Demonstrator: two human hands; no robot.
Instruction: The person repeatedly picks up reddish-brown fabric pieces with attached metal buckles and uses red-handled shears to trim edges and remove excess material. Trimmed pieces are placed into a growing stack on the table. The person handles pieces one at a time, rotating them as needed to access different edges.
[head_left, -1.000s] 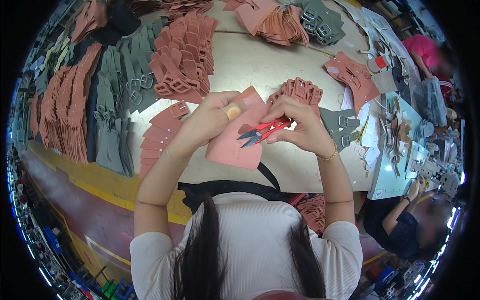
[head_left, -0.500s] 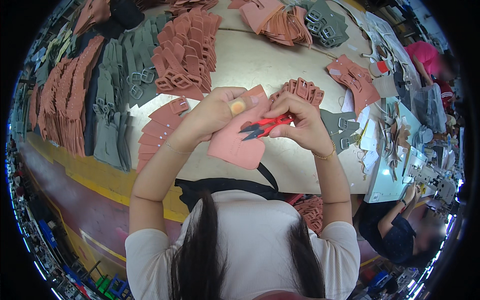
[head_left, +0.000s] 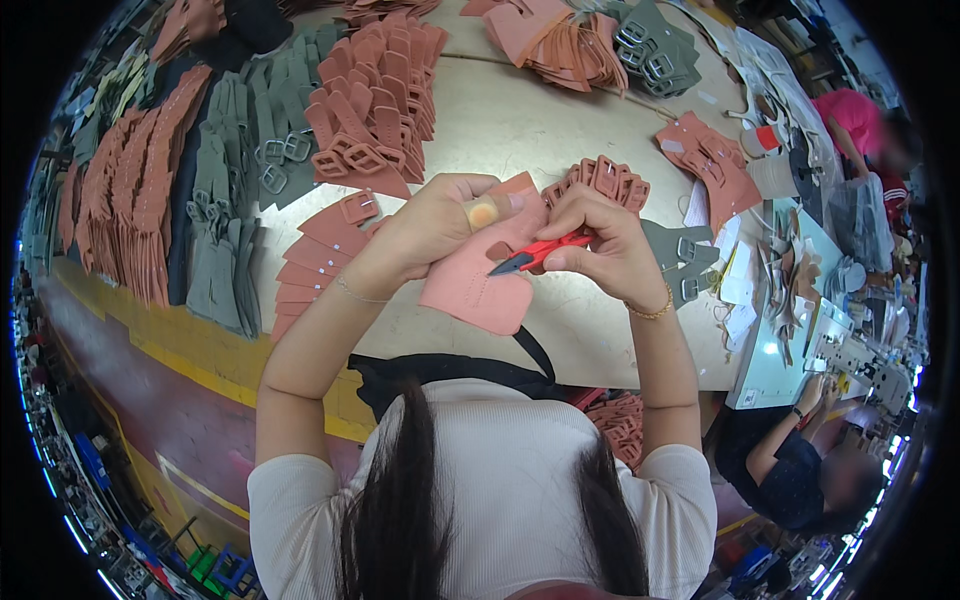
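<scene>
My left hand (head_left: 443, 222) grips a salmon-pink leather piece (head_left: 477, 285) and holds it above the pale table (head_left: 505, 120). My right hand (head_left: 600, 240) is closed around small red thread snips (head_left: 535, 253). Their dark blades point left and lie against the middle of the piece. A beige plaster wraps one finger of the left hand. A stack of pink buckled pieces (head_left: 603, 180) lies just behind my right hand. A fanned row of pink pieces (head_left: 310, 255) lies under my left forearm.
Piles of pink (head_left: 375, 95) and grey-green buckled pieces (head_left: 235, 190) cover the table's left side. More piles (head_left: 590, 40) sit at the far edge. A seated person (head_left: 800, 460) works at a sewing machine (head_left: 850, 350) at lower right, and another person in pink (head_left: 860, 130) is at upper right.
Both hands have shifted slightly with the pink piece. The snips' blades now lie lower on the piece, pointing left.
</scene>
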